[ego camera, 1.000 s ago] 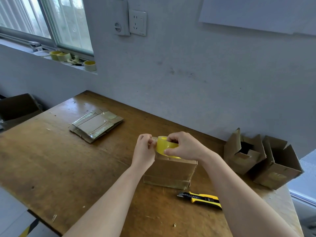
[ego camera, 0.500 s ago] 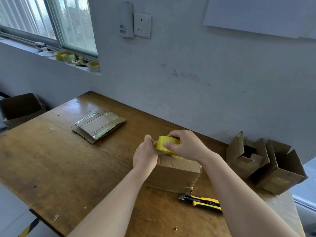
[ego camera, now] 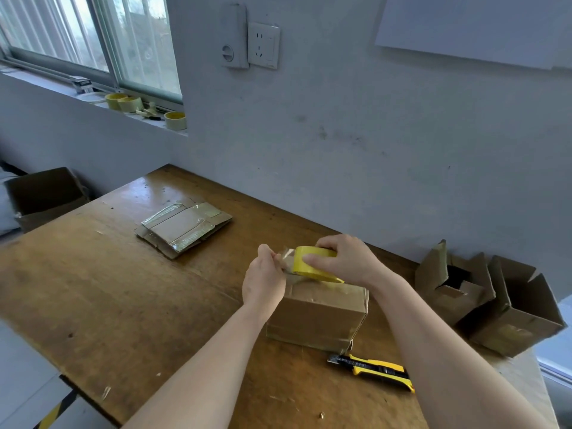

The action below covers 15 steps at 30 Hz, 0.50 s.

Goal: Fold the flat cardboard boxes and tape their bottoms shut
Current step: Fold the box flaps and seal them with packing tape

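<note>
1. Head view: the box [ego camera: 318, 314] stands on the counter [ego camera: 108, 289] directly under my fingers, with its closed flaps facing up so the seam is ready for taping.
2. My right hand [ego camera: 346, 261] has its fingers wrapped round the yellow tape roll [ego camera: 309, 264], held low at the box's top (touching it or just above, I cannot tell).
3. My left hand [ego camera: 264, 283] pinches the tape's free end just left of the roll, with a short clear strip stretched between them.
4. The flat boxes [ego camera: 182, 224] wait well left of my fingers, and two folded boxes [ego camera: 458, 292] stand to the right.
5. The utility knife [ego camera: 371, 366] lies just nearside of the box, handy, I judge, for cutting.
</note>
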{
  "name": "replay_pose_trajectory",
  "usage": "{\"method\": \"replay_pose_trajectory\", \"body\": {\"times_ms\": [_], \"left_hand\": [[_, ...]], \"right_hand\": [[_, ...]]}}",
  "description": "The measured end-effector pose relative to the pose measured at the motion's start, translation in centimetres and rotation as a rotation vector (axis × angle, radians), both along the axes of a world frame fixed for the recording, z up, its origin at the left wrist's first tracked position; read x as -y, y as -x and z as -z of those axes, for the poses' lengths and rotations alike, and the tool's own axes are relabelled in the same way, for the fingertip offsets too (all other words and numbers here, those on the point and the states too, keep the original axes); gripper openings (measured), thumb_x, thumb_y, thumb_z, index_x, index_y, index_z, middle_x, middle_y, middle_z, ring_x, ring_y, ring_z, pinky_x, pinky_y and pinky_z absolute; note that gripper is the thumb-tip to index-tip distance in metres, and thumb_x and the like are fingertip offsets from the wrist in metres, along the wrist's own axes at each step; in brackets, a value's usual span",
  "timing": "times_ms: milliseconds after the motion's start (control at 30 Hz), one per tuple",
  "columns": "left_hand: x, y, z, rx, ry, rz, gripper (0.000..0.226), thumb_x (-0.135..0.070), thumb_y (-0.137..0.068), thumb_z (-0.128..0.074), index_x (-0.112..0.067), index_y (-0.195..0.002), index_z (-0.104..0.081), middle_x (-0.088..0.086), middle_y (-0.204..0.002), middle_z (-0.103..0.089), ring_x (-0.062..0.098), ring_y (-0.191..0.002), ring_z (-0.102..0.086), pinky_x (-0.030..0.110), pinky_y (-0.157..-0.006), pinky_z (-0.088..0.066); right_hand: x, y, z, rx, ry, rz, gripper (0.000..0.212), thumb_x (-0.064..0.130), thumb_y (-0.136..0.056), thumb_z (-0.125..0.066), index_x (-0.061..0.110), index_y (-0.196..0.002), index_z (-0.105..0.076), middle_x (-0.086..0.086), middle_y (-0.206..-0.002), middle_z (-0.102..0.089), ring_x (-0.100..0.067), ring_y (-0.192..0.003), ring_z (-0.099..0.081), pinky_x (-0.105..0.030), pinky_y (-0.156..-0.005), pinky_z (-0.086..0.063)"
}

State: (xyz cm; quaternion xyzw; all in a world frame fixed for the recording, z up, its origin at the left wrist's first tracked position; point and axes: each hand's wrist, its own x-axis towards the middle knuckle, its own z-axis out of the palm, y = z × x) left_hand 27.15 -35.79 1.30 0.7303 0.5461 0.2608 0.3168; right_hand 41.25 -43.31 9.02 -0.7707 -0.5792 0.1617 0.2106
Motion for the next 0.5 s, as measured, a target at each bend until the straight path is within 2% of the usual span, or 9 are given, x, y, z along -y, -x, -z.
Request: {"method": "replay_pose_trajectory", "body": {"times_ms": [67,100,133,167,233,267,367,433,500], "left_hand": [[0.0,0.0,0.1,0.027,-0.025,0.010,0.018,-0.025,-0.102,-0.031,-0.017,-0.092,-0.043,-0.005,-0.075,-0.052,0.008,-0.063,-0.050,0.028,-0.047,-0.036],[-0.1,-0.1,0.1,0.045,-0.023,0.013,0.019,-0.025,-0.102,-0.031,-0.016,-0.092,-0.043,-0.005,-0.077,-0.054,0.009,-0.065,-0.051,0.029,-0.050,-0.041],[-0.1,-0.3,0.1,0.064,-0.005,0.009,0.019,-0.025,-0.102,-0.032,-0.016,-0.092,-0.044,-0.004,-0.079,-0.057,0.010,-0.068,-0.053,0.032,-0.053,-0.046],[-0.2,-0.4,0.2,0.093,0.026,-0.005,0.018,-0.025,-0.102,-0.033,-0.016,-0.091,-0.044,-0.003,-0.083,-0.060,0.012,-0.070,-0.056,0.036,-0.058,-0.051],[-0.5,-0.5,0.3,0.139,0.095,-0.049,0.015,-0.026,-0.102,-0.036,-0.019,-0.092,-0.044,-0.002,-0.088,-0.064,0.016,-0.071,-0.062,0.039,-0.061,-0.057],[-0.7,-0.5,0.3,0.143,0.115,-0.058,0.015,-0.027,-0.102,-0.037,-0.019,-0.092,-0.044,-0.002,-0.089,-0.065,0.017,-0.070,-0.064,0.037,-0.058,-0.057],[-1.1,-0.6,0.6,0.210,0.212,-0.078,0.013,-0.028,-0.101,-0.040,-0.020,-0.092,-0.045,-0.001,-0.090,-0.067,0.018,-0.061,-0.064,0.026,-0.043,-0.047],[-1.4,-0.6,0.8,0.249,0.286,-0.114,0.013,-0.026,-0.101,-0.042,-0.020,-0.090,-0.048,0.002,-0.089,-0.065,0.016,-0.060,-0.061,0.024,-0.044,-0.042],[-1.6,-0.3,1.3,0.208,0.329,-0.145,0.014,-0.024,-0.099,-0.045,-0.019,-0.087,-0.050,0.002,-0.086,-0.061,0.013,-0.066,-0.056,0.024,-0.050,-0.038]], "right_hand": [[0.5,-0.8,0.5,-0.243,-0.025,0.063,0.040,0.057,-0.080,-0.066,0.018,-0.075,-0.065,0.004,-0.065,-0.054,-0.013,-0.063,-0.052,-0.031,-0.060,-0.039],[0.6,-0.9,0.8,-0.298,-0.080,0.102,0.044,0.058,-0.079,-0.068,0.016,-0.069,-0.061,0.006,-0.059,-0.049,-0.012,-0.057,-0.046,-0.032,-0.057,-0.036],[0.5,-0.9,1.1,-0.241,-0.141,0.131,0.046,0.059,-0.078,-0.068,0.016,-0.064,-0.057,0.009,-0.054,-0.044,-0.010,-0.052,-0.043,-0.029,-0.053,-0.034],[0.4,-0.8,1.4,-0.095,-0.174,0.152,0.046,0.060,-0.078,-0.066,0.018,-0.061,-0.056,0.010,-0.050,-0.043,-0.009,-0.050,-0.042,-0.026,-0.049,-0.032],[-0.1,-0.4,1.4,0.258,-0.167,0.167,0.041,0.061,-0.080,-0.061,0.023,-0.067,-0.060,0.012,-0.052,-0.046,-0.007,-0.052,-0.046,-0.024,-0.044,-0.029],[-0.3,-0.4,1.2,0.347,-0.144,0.171,0.040,0.061,-0.082,-0.059,0.022,-0.073,-0.063,0.013,-0.055,-0.047,-0.008,-0.054,-0.048,-0.023,-0.043,-0.029],[-0.9,-0.4,0.9,0.395,-0.035,0.173,0.037,0.060,-0.082,-0.055,0.024,-0.081,-0.065,0.013,-0.062,-0.051,-0.011,-0.061,-0.052,-0.022,-0.044,-0.030],[-1.4,-0.1,0.7,0.417,0.016,0.155,0.034,0.059,-0.082,-0.055,0.026,-0.083,-0.065,0.010,-0.070,-0.058,-0.013,-0.064,-0.054,-0.022,-0.045,-0.031],[-1.8,0.5,0.5,0.449,0.045,0.129,0.032,0.056,-0.082,-0.055,0.026,-0.082,-0.066,0.008,-0.076,-0.062,-0.014,-0.065,-0.053,-0.022,-0.046,-0.030]]}}
